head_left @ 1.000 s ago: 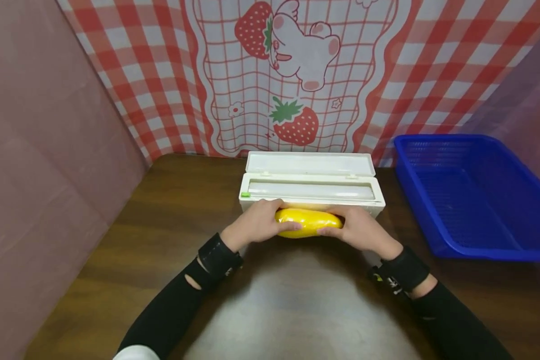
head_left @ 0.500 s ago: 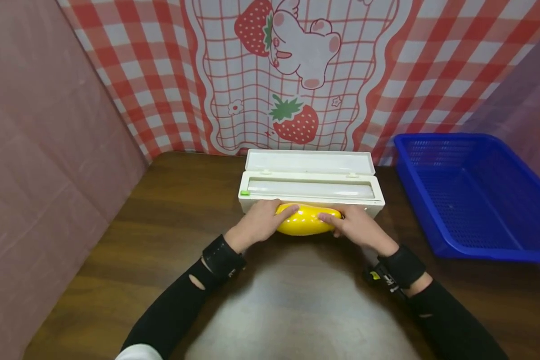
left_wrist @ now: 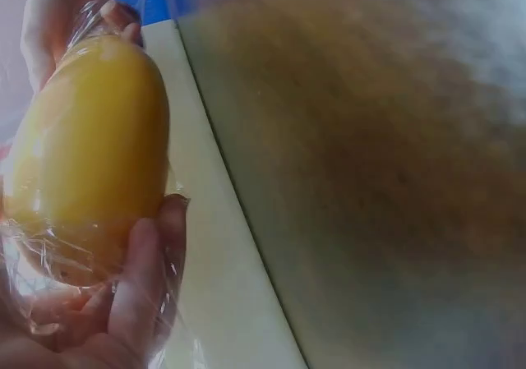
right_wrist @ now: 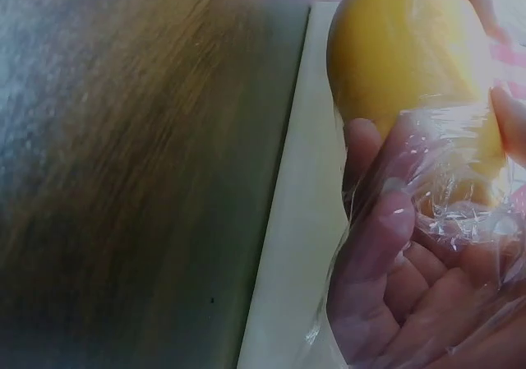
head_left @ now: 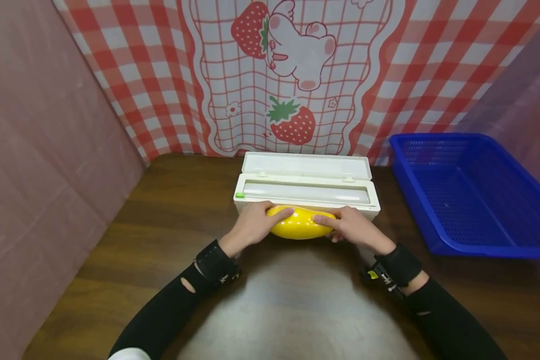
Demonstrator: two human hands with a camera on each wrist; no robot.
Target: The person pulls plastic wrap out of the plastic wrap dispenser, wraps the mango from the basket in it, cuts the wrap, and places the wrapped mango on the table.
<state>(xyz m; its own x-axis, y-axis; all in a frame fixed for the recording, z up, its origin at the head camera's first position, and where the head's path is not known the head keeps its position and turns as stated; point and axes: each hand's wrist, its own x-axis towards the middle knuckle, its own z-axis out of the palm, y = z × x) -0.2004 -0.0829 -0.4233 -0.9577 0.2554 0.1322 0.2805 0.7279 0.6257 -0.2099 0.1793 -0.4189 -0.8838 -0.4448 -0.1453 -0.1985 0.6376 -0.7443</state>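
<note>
A glossy yellow mango-shaped fruit (head_left: pixel 299 229) lies sideways between both hands, wrapped in clear cling film (right_wrist: pixel 444 221) that bunches in creases at its ends. My left hand (head_left: pixel 251 224) grips the left end, thumb over the top and fingers curled beneath. At the other end my right hand (head_left: pixel 357 227) holds it the same way, with film stretched across its fingers in the right wrist view. Just behind the fruit stands a white cling film dispenser (head_left: pixel 375 202), its lid (head_left: pixel 306 165) raised and a roll (head_left: pixel 306 191) showing inside; the fruit overlaps its front wall.
A blue plastic basket (head_left: pixel 436 220) stands on the right of the wooden table (head_left: pixel 171 215). A checked strawberry cloth (head_left: pixel 162 75) hangs behind the table, and a pink cloth (head_left: pixel 49 150) hangs along its left side. A green slider (head_left: pixel 240 195) sits on the dispenser's left end.
Both thumbs have moved from the fruit's near side up onto its top, and the fruit has turned a little in the hands. The dispenser and basket stay in place.
</note>
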